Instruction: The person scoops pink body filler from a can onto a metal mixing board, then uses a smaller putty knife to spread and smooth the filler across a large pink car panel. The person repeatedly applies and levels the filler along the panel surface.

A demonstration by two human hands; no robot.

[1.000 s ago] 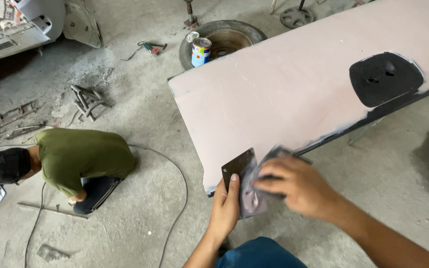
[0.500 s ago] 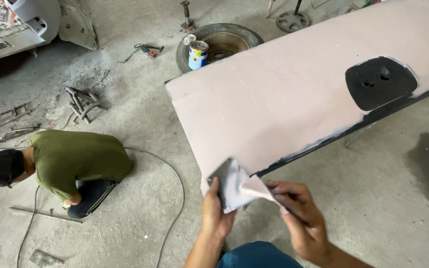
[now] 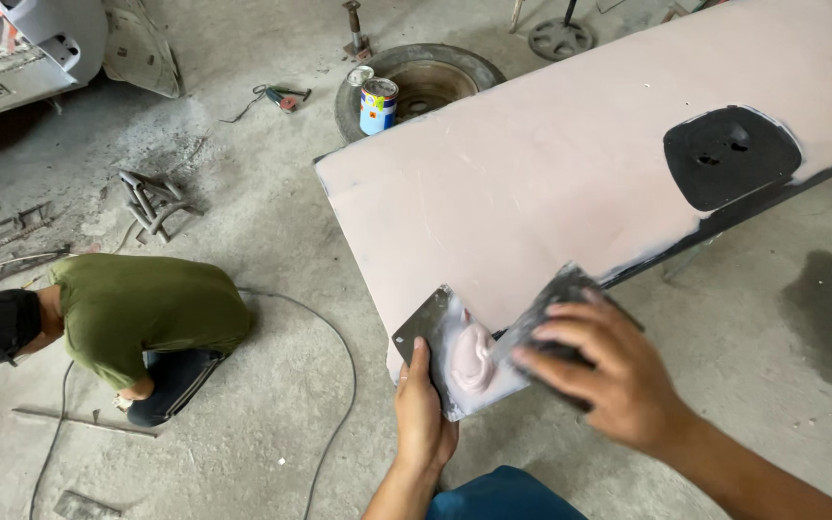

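The pink filler paste (image 3: 474, 354) sits as a soft lump on the flat metal mixing plate (image 3: 440, 337), low in my view at about 6 o'clock, just off the near edge of the big pink-coated panel (image 3: 532, 173). I judge the paste to be sticky, soft and light: it will smear rather than lift, so it has to be scraped, not grabbed. The plate looks thin and stiff, probably slick where paste has spread, and is best held by its bare lower edge.

That is where my left hand (image 3: 424, 419) has it, thumb laid up over the plate's face, the other fingers hidden underneath, so I am pinching the plate from below. My right hand (image 3: 609, 371) comes in from 4 o'clock, its fingers pressed together over a dark flat spreader (image 3: 553, 306) whose edge meets the paste.

At 2 o'clock the panel has a dark, uncoated recess (image 3: 732, 156). At 12 o'clock, on the concrete floor (image 3: 272, 260), a small paint tin (image 3: 377, 104) stands beside an old tyre (image 3: 426, 82). At 9 o'clock another person in a green shirt (image 3: 142, 313) crouches, with a cable (image 3: 334, 385) trailing past.
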